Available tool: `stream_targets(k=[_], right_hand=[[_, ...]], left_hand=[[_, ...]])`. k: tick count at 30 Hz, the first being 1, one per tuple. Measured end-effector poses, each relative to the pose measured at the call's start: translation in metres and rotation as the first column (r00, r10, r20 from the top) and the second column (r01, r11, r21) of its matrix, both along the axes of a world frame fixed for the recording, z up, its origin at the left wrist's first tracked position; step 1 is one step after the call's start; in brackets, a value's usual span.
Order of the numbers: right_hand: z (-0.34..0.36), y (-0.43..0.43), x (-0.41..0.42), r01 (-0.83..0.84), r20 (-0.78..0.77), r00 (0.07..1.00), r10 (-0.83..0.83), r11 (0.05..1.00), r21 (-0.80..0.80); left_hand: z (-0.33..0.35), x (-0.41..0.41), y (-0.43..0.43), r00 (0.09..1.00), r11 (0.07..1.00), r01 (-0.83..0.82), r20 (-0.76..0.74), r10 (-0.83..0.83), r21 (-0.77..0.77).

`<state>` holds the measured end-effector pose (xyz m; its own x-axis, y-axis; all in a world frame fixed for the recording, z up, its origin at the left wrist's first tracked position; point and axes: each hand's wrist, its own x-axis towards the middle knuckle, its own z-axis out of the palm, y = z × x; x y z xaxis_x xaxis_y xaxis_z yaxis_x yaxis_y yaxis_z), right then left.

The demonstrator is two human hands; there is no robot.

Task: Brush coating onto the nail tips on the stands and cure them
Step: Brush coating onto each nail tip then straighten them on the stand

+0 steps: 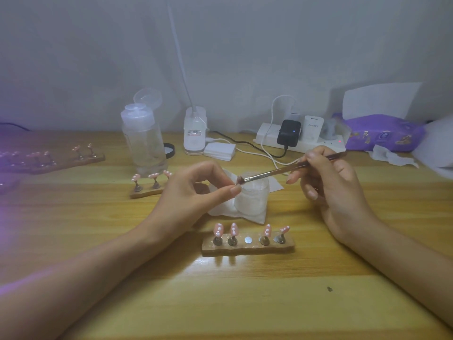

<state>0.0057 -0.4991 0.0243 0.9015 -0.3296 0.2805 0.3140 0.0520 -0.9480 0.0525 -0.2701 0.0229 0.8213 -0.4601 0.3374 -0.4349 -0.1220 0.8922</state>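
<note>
Grip, left hand (196,192): thumb and forefinger are closed in a pinch on a small item. It is too small to identify, but is judged to be a nail tip lifted off its base. The other fingers are loosely curled.

Grip, right hand (328,182): the fingers are wrapped pen-fashion round a brush (282,169). Its handle runs up and to the right, away from the pinch, and its bristles meet the pinched item.

Jar (252,197): white and open, directly behind and below the pinch, standing on a white wipe (220,208).

Near stand (247,249): just below the pinch, toward the person. It carries four pink dotted nail tips (218,229) and one bare round disc (248,240) between them.

Second stand (147,191): left of the pinch, beyond the left hand, with three tips.

Third stand (61,161): far left of the pinch, in a purple glow, with several tips.

Clear bottle (143,141), lamp base (195,133), power strip (294,139): behind the grip, along the wall.

Risks, as judged:
- The pinch covers much of the item, so coating may reach the fingertips or leave a bare patch under them.
- An overloaded brush could drip into the jar mouth or onto the wipe.
- A slipped pinch would drop the wet piece toward the jar or the near stand, smearing the tips there.
- The left forearm passes close to the near stand, so a careless return to the bare disc may knock its neighbours.
- Stray purple light might set the coating on the bristles.
</note>
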Motion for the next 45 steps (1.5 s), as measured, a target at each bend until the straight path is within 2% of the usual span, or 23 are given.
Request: stream_targets(k=[5, 10, 15, 19, 23, 27, 30, 40, 45], right_hand=[[0.0023, -0.0009, -0.0013, 0.005, -0.003, 1.0, -0.005, 0.998, 0.067], [0.0032, 0.0023, -0.0025, -0.021, -0.033, 0.999, 0.021, 1.0, 0.016], [0.0039, 0.0009, -0.0025, 0.009, -0.019, 1.0, -0.007, 0.998, 0.067], [0.0031, 0.0015, -0.0023, -0.026, -0.013, 1.0, 0.026, 0.999, 0.03], [0.0015, 0.0007, -0.0003, 0.01, -0.045, 0.999, -0.009, 1.0, 0.026], [0.0023, -0.001, -0.0009, -0.003, 0.022, 1.0, 0.002, 0.999, 0.053], [0.0023, 0.0008, -0.0014, -0.019, 0.02, 1.0, 0.019, 1.0, 0.014], [0.0014, 0.0017, -0.0008, 0.038, -0.027, 0.999, -0.039, 0.999, -0.036], [0.0031, -0.0016, -0.0007, 0.099, 0.021, 0.995, -0.1, 0.994, 0.051]], left_hand=[[-0.0004, -0.0002, -0.0005, 1.0, 1.0, 0.006, 0.011, -0.006, 0.001], [-0.0014, 0.0013, -0.0003, 1.0, 1.0, 0.002, 0.022, -0.002, 0.004], [-0.0021, 0.0019, -0.0006, 1.0, 1.0, 0.008, 0.03, -0.008, -0.001], [-0.0028, 0.0023, 0.0002, 0.999, 1.0, 0.008, 0.033, -0.008, 0.003], [-0.0033, 0.0019, 0.0007, 0.999, 1.0, 0.01, 0.045, -0.01, 0.008], [-0.0019, 0.0016, 0.0007, 0.997, 1.0, 0.016, 0.073, -0.017, 0.014], [-0.0021, 0.0021, 0.0005, 0.997, 1.0, 0.016, 0.081, -0.017, 0.01], [-0.0035, 0.0024, 0.0003, 0.993, 1.0, 0.02, 0.114, -0.02, 0.004], [-0.0037, 0.0028, -0.0004, 0.989, 1.0, 0.004, 0.145, -0.007, 0.023]])
